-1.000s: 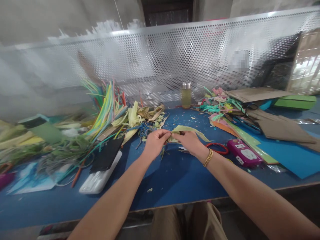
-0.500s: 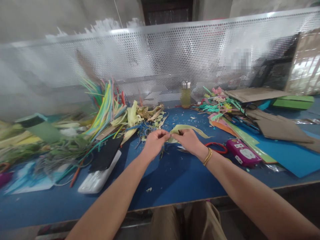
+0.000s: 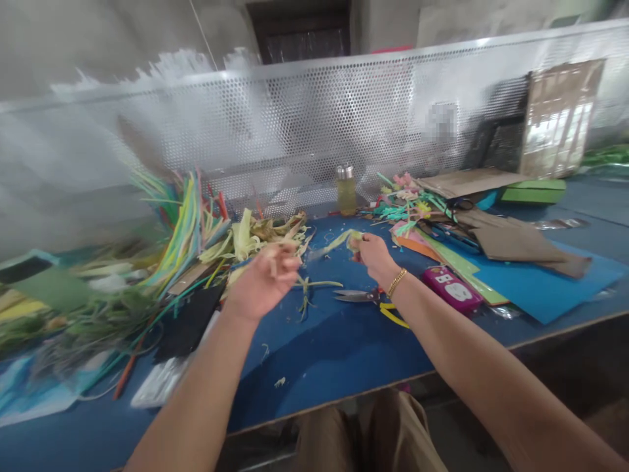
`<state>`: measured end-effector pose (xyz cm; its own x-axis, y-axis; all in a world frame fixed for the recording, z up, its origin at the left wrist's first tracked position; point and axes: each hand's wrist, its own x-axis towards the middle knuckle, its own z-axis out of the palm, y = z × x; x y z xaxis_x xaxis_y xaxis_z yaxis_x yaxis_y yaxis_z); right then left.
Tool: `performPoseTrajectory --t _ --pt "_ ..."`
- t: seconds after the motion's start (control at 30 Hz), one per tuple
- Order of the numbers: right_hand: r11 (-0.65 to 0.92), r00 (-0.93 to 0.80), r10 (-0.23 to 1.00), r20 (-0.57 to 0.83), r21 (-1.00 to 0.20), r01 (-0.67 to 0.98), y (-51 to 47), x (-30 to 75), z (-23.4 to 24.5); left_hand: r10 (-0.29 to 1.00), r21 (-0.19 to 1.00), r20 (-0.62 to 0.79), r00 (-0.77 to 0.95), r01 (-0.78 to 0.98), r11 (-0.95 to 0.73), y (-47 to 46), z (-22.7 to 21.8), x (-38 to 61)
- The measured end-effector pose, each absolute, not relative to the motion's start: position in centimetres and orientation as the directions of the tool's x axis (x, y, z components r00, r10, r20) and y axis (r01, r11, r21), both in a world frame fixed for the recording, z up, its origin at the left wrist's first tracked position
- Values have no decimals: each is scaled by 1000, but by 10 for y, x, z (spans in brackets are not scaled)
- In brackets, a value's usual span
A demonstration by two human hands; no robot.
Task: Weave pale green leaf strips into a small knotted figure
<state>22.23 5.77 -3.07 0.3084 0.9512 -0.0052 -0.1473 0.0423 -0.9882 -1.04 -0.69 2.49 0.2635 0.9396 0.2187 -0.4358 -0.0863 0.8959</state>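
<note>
My right hand (image 3: 377, 259), with a gold bracelet at the wrist, is closed on a pale green corn husk strip (image 3: 339, 244) whose thin end trails left above the table. My left hand (image 3: 268, 278) is apart from it, in front of the husk pile. Its fingers look curled but are smeared by motion, so I cannot tell whether it holds anything. Below my right hand lie scissors (image 3: 358, 296) with yellow on the handle, partly hidden by the wrist. A thin green stem piece (image 3: 305, 296) rests on the blue table between my hands.
Dried corn husks (image 3: 243, 236) and coloured stems (image 3: 189, 223) are heaped at the left, near a black phone-like slab (image 3: 189, 324). A bottle (image 3: 346, 193) stands before the perforated metal screen (image 3: 304, 131). A purple power strip (image 3: 452, 290), cardboard (image 3: 521, 242) and blue sheets (image 3: 545, 292) lie at the right.
My hands were together on the husk and have parted. The left moved left and let go of it; the right keeps it. The view has shifted right, and the scissors now show more.
</note>
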Motion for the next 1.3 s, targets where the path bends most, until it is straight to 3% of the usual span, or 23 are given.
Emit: performPoseTrajectory --t 0.13,0.2,0.23,0.3,0.4,0.53,0.7,0.87,0.97,1.1,1.3 --pt "66 385 921 -55 -953 -294 67 244 -25 885 715 445 -134 -542 -442 -13 69 -48" --pt "78 391 918 -67 -936 -343 68 248 -23 890 692 418 -182 -571 -442 -8 83 -53" --pt "81 383 921 -69 -929 -362 67 248 -22 927 737 350 -134 -572 -361 -3 86 -48" --pt "79 344 937 -65 -919 -387 65 245 -21 975 891 216 -61 -397 -222 12 81 -26" --pt "63 263 964 -45 -918 -390 59 234 -19 986 981 168 23 90 -169 41 58 28" --pt "36 189 981 -33 -936 -349 50 223 -18 989 964 109 104 232 -131 69 26 81" --pt "4 70 997 -16 -963 -269 43 216 -18 970 965 124 209 200 -167 66 5 85" --pt "80 -156 984 83 -996 -27 33 204 -22 979 961 201 14 192 -200 52 -2 60" --pt "140 -182 974 133 -990 23 23 195 -22 978 975 194 -76 127 -183 43 -5 46" --pt "302 -226 930 290 -953 19 13 186 -21 984 984 139 -111 129 -124 28 -7 32" --pt "549 -374 793 482 -830 94 11 182 -22 978 985 163 -130 84 -153 14 -10 22"
